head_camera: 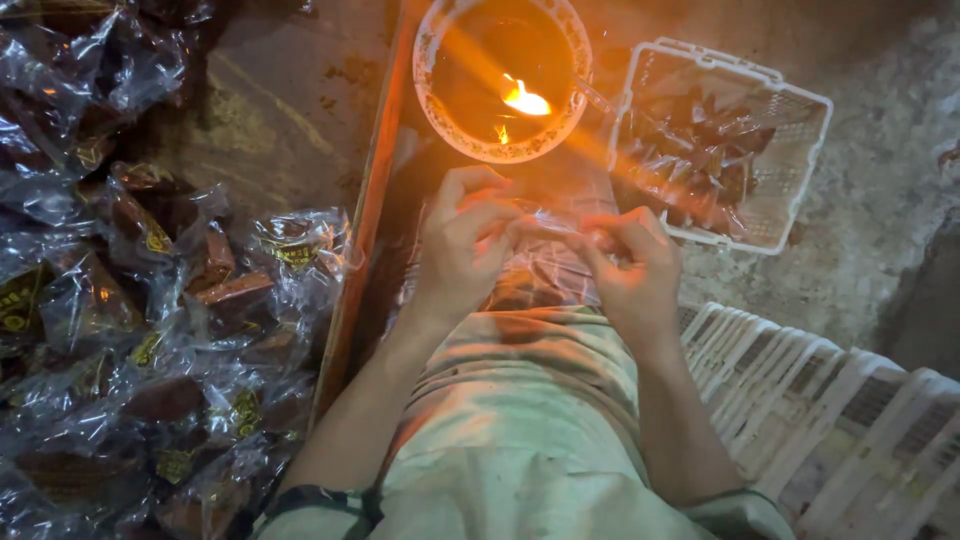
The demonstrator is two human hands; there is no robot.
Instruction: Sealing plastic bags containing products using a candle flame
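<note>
Lap cloth (520, 420) lies nearest. Left hand (462, 245) and right hand (630, 262) both pinch a clear wrapper (545, 232) between them, just below a flame bowl (503, 75). Basket (795, 170) right; wrapped packets (150, 330) left.

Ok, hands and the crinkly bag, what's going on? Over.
Left hand and right hand both pinching clear plastic packet. Flame bowl just beyond. Nothing between.

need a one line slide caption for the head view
Both hands, left hand and right hand, pinch a clear plastic wrapper near a bowl with a small flame.
</note>
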